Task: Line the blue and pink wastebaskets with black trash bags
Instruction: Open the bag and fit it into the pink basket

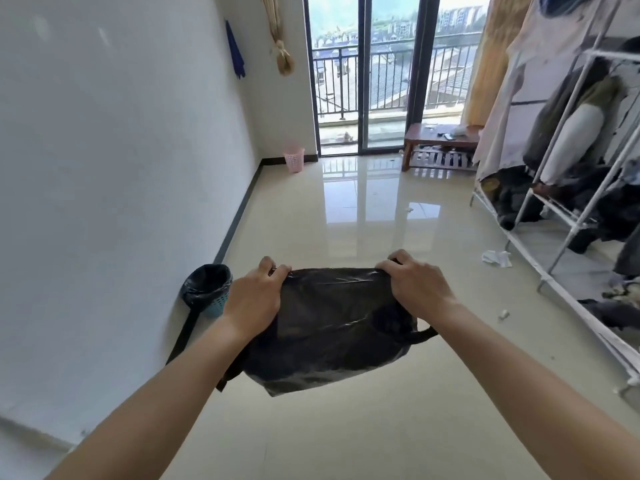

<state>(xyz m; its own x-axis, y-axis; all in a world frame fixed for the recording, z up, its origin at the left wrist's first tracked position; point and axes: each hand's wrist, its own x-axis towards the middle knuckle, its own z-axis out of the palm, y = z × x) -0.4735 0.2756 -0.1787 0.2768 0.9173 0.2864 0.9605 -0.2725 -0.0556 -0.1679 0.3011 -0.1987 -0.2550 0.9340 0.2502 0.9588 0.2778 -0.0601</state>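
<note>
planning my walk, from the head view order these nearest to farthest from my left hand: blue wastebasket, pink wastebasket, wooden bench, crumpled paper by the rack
From the left hand:
1. Blue wastebasket, just left, against the wall.
2. Crumpled paper, right, beside the rack.
3. Pink wastebasket, far corner.
4. Wooden bench, far right by the glass door.

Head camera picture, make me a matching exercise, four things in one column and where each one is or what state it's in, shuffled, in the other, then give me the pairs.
Things
1. blue plastic mesh wastebasket
2. pink plastic mesh wastebasket
3. loose black plastic trash bag
4. low brown wooden bench

Places or states
A. stretched between the left hand and the right hand
B. against the white wall, already lined with a black bag
C. right of the glass balcony door
D. far corner beside the door, no black bag visible

Pairs: 1-B, 2-D, 3-A, 4-C
</note>
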